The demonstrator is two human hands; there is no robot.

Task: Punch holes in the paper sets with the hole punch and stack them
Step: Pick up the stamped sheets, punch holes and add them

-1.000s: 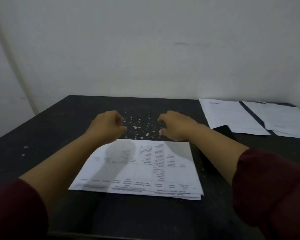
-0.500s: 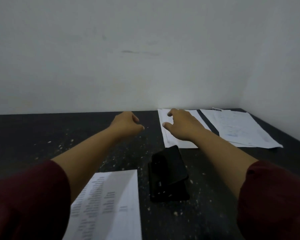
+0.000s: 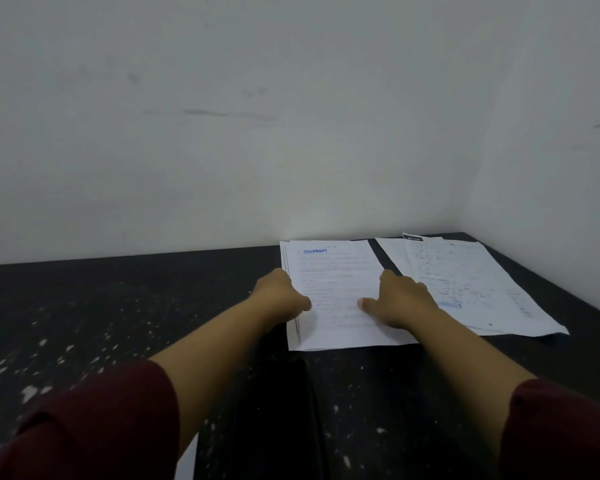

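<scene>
On the black speckled table (image 3: 84, 306), near the wall at back right, lie two paper sets: one w/ blue stamp (image 3: 336, 289) and another (image 3: 471, 282) just to its right. Black hole punch (image 3: 274, 393) sits in front, betw. the forearms. Left hand (image 3: 278, 296) grips the stamped set's left edge, fingers curled; right hand (image 3: 399, 299) rests on its right side, thumb out, not closed.

— How are the arms lying?
— Both are reaching forward, dark red sleeves pushed up past the forearms.
— And the hands?
— The left hand (image 3: 280, 295) is curling into a loose fist; the right hand (image 3: 400, 299) is resting palm-down, thumb pointing inward.
</scene>
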